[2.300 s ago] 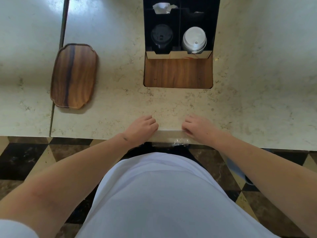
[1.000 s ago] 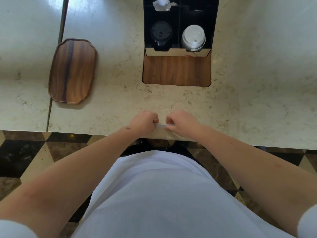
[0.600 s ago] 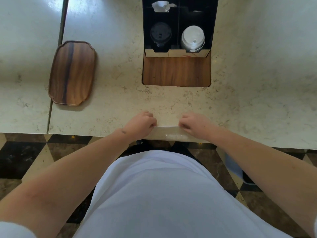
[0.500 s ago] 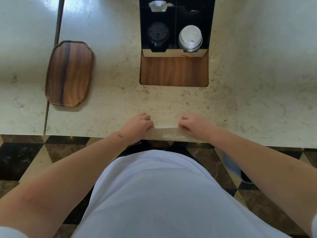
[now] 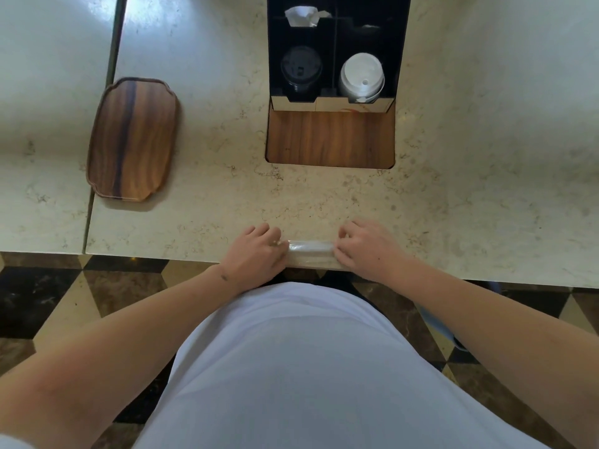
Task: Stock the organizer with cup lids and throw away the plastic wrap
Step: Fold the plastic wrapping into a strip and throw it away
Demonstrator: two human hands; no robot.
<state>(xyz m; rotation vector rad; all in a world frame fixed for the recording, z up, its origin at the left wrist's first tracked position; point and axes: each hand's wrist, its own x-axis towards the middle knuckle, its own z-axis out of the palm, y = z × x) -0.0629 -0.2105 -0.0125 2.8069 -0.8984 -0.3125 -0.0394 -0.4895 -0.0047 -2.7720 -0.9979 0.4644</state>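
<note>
A clear plastic wrap, folded into a narrow band, lies at the counter's near edge. My left hand grips its left end and my right hand grips its right end. At the back of the counter stands the black organizer with a wooden front panel. Its left compartment holds a stack of black cup lids. The right compartment holds a stack of white cup lids.
A wooden tray lies on the marble counter to the left, beside a seam between two slabs. Crumpled white paper sits in the organizer's rear slot. Checkered floor tiles show below the counter edge.
My hands came together a second ago, spread apart along the wrap, and now hold it as a tighter, narrower band, with both hands slightly closer together.
</note>
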